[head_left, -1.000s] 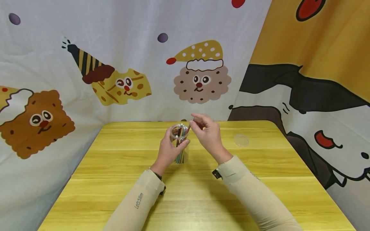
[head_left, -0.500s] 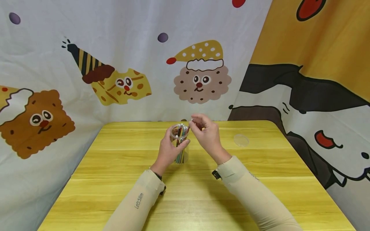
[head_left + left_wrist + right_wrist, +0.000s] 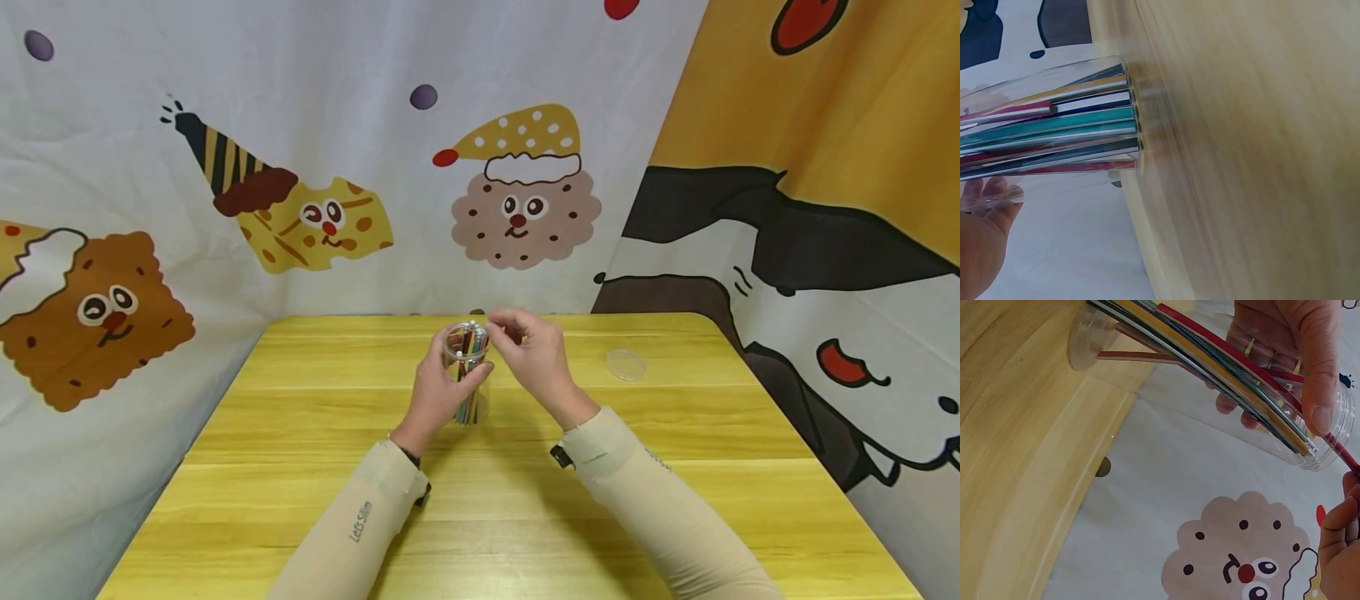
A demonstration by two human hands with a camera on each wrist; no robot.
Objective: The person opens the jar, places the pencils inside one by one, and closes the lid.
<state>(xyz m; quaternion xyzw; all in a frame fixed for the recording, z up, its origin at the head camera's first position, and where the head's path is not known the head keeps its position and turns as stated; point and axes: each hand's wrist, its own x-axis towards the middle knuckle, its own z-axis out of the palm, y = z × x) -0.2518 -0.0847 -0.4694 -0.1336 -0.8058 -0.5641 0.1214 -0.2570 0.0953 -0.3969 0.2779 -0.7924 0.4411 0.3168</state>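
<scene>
A clear plastic jar stands upright on the table, holding several slim coloured sticks that look like pencils with pale tips. My left hand wraps round it below the rim, thumb to the front. At the mouth of the jar, my right hand pinches the upper end of a red pencil-like stick. Most of that stick lies inside the jar, among the others. The right fingertips are partly cut off at the edge of the right wrist view.
A round clear lid lies flat on the wooden table, right of the hands. Behind the table's far edge hangs a printed cloth with cartoon figures.
The right hand has moved down and slightly left, and the red stick has sunk deeper into the jar. The left hand and jar have stayed in place.
</scene>
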